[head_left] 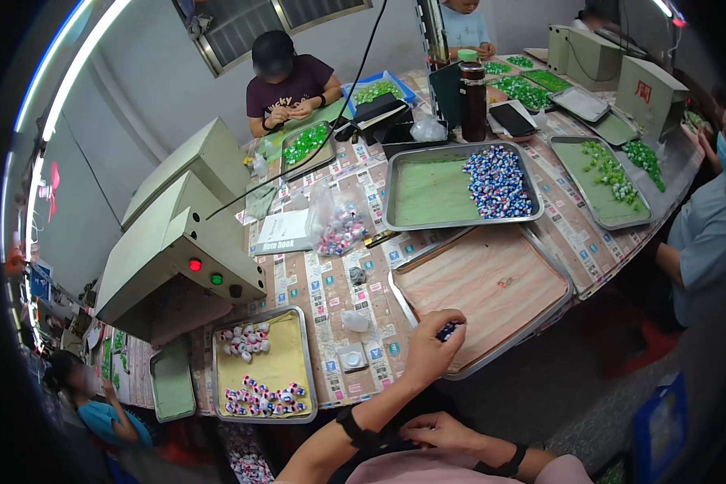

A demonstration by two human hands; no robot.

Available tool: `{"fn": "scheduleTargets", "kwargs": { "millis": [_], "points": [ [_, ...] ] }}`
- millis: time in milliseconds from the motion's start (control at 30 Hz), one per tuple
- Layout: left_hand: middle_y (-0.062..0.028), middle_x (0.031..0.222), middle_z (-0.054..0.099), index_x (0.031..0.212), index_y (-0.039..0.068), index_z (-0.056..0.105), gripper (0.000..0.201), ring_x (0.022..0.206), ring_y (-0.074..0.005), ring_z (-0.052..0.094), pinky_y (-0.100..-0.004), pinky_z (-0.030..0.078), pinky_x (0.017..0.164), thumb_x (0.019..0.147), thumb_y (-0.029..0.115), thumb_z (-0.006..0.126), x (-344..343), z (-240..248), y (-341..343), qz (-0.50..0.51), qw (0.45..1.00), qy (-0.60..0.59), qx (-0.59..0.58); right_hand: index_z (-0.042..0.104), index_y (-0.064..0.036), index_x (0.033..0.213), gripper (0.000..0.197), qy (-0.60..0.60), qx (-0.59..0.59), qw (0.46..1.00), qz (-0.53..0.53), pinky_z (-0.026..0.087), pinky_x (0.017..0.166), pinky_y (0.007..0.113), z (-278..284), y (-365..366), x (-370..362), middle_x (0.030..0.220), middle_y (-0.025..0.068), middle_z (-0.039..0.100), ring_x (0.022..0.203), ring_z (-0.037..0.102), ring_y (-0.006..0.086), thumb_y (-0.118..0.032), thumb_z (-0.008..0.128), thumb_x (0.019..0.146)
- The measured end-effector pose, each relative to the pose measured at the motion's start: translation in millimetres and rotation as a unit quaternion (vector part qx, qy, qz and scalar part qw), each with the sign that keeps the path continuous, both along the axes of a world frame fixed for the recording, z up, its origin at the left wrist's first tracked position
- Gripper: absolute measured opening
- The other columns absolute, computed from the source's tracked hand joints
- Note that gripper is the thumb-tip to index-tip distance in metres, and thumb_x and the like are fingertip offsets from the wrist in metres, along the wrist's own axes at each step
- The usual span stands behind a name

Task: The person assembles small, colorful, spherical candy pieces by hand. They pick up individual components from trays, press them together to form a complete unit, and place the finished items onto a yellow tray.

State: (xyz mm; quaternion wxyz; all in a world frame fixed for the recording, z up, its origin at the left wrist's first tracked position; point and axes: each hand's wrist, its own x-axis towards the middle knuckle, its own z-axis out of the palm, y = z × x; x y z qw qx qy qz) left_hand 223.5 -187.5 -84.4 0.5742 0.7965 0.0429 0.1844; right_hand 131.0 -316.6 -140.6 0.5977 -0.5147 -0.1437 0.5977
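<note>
My left hand (436, 348) is raised over the near left corner of a metal tray lined with pinkish cloth (484, 282). Its fingers are curled around small dark blue pieces (447, 331), which show between thumb and fingertips. Low in front of my body, my right hand (440, 432) has its fingers bent inward; what they hold, if anything, is hidden. Beyond the cloth-lined tray stands a metal tray with a green lining (427, 189), its right part heaped with small blue, white and red pieces (500, 181).
To the left, a yellow-lined tray (286, 355) holds white-and-pink pieces in two groups. Behind it stands a beige machine (177, 250) with red and green buttons. A plastic bag of pieces (343, 230), a notebook (282, 231) and a dark flask (473, 101) stand farther back. Co-workers sit around the table.
</note>
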Motion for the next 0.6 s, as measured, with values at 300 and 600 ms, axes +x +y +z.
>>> {"fn": "scheduleTargets", "kwargs": {
  "millis": [300, 600],
  "points": [
    [-0.0147, 0.097, 0.06, 0.096, 0.008, 0.066, 0.016, 0.094, -0.0339, 0.059, -0.0411, 0.047, 0.079, 0.081, 0.015, 0.067, 9, -5, -27, -0.048, 0.96, 0.036, 0.272, 0.067, -0.002, 0.112, 0.025, 0.006, 0.055, 0.998, -0.03, 0.05, 0.064, 0.02, -5, -27, 5, 0.1, 0.0039, 0.069, 0.078, 0.058, 0.0061, -0.018, 0.061, 0.094],
    [-0.0198, 0.142, 0.045, 0.132, 0.021, 0.057, 0.038, 0.135, -0.038, 0.036, -0.0454, 0.025, 0.111, 0.098, 0.033, 0.047, 3, -4, -5, -0.163, 0.958, 0.09, 0.219, 0.068, -0.001, 0.111, 0.026, -0.019, 0.086, 0.989, -0.115, 0.05, 0.061, 0.02, 12, -40, 11, 0.091, 0.0033, 0.066, 0.073, 0.057, 0.0069, -0.019, 0.061, 0.094]
  ]
}}
